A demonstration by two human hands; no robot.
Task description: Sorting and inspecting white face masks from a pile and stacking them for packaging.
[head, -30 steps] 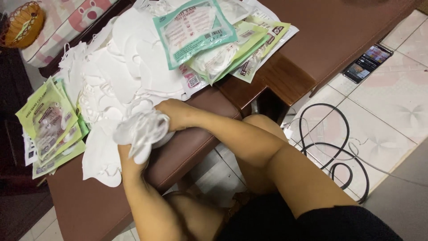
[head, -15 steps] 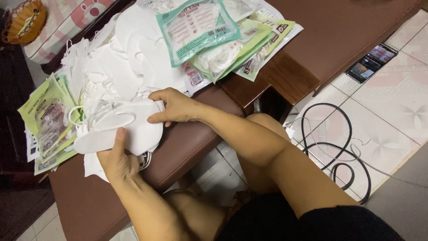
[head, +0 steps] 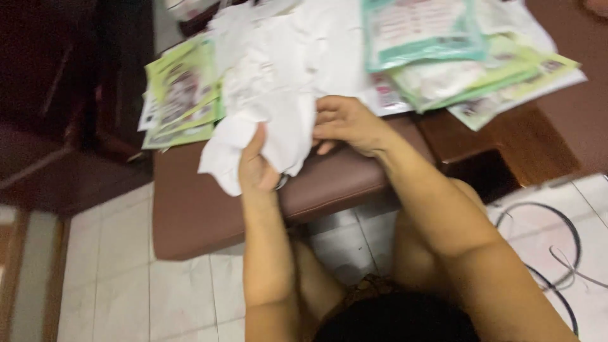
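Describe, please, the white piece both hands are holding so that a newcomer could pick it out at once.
Start at the brown padded bench and find the heap of white masks on it. At the heap's near edge, the left hand grips a white mask from below while the right hand touches its right side. Unlike the green packets nearby, it is unwrapped and plain white.

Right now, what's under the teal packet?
The teal packet tops a fanned stack of green packets, which lies on the brown bench. How many packets are in that stack is hidden.
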